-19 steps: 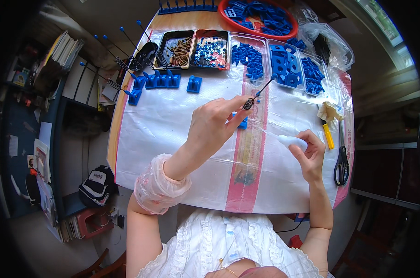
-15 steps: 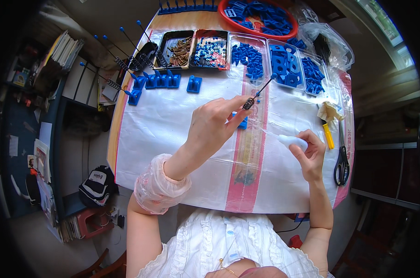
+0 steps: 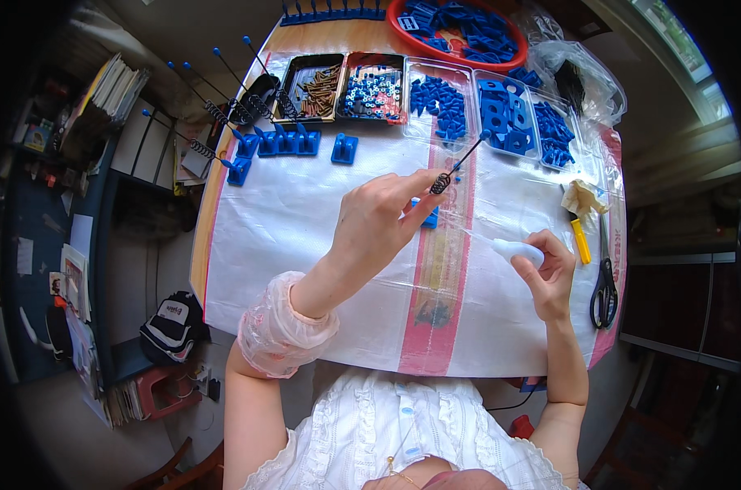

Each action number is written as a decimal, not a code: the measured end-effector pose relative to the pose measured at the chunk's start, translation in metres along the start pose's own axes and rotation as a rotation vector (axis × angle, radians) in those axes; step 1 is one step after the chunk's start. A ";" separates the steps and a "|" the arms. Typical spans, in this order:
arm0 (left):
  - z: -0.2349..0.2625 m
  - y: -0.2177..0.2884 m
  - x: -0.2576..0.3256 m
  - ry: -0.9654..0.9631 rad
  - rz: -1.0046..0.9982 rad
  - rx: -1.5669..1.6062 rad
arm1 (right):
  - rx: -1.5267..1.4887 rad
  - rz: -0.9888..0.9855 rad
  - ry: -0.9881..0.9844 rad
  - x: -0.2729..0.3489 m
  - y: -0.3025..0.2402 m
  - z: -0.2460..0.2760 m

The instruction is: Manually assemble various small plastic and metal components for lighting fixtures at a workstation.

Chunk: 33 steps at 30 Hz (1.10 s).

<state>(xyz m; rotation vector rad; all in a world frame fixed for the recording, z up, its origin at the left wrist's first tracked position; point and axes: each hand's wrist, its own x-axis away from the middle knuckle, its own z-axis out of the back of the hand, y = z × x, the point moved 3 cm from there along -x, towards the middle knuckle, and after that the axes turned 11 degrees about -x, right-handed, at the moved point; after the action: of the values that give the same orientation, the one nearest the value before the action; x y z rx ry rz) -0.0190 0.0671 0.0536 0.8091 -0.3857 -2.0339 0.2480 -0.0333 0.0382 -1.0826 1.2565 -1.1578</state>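
Note:
My left hand (image 3: 380, 214) is closed, its thumb and fingers pinching a black coil spring (image 3: 440, 184). A thin black rod with a blue tip (image 3: 471, 153) slants up and right from that spring. Partly hidden beneath the fingers is a blue plastic piece (image 3: 428, 216) on the sheet. My right hand (image 3: 548, 268) grips a small pale squeeze bottle (image 3: 515, 250), its fine nozzle pointing left towards the blue piece. The bottle and the spring are apart. Farther left stand a single blue base (image 3: 343, 149) and a row of blue bases (image 3: 287, 141).
Open trays of brass-coloured screws (image 3: 315, 91), small nuts (image 3: 372, 90) and blue parts (image 3: 505, 118) line the far side. Behind them sits a red basin (image 3: 513, 55). Black scissors (image 3: 604, 296) and a yellow-handled tool (image 3: 580, 239) lie right. Finished-looking rods (image 3: 223, 65) rise at far left.

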 end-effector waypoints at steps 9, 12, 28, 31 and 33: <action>0.001 0.002 0.000 0.008 -0.006 0.001 | 0.000 -0.006 0.001 0.000 0.000 0.000; 0.001 0.002 0.000 0.014 0.000 0.008 | 0.009 -0.002 -0.002 0.000 0.000 0.000; -0.001 -0.001 0.000 0.015 -0.005 0.008 | 0.011 -0.002 -0.007 -0.001 0.002 0.001; -0.001 -0.001 0.000 0.014 -0.003 0.005 | 0.007 -0.011 -0.004 -0.001 0.002 0.000; -0.001 0.000 0.000 0.013 0.000 0.003 | 0.008 -0.013 -0.003 0.000 0.002 0.001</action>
<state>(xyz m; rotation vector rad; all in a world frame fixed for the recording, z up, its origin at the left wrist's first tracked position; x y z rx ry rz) -0.0185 0.0669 0.0531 0.8233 -0.3811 -2.0280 0.2487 -0.0326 0.0366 -1.0881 1.2431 -1.1691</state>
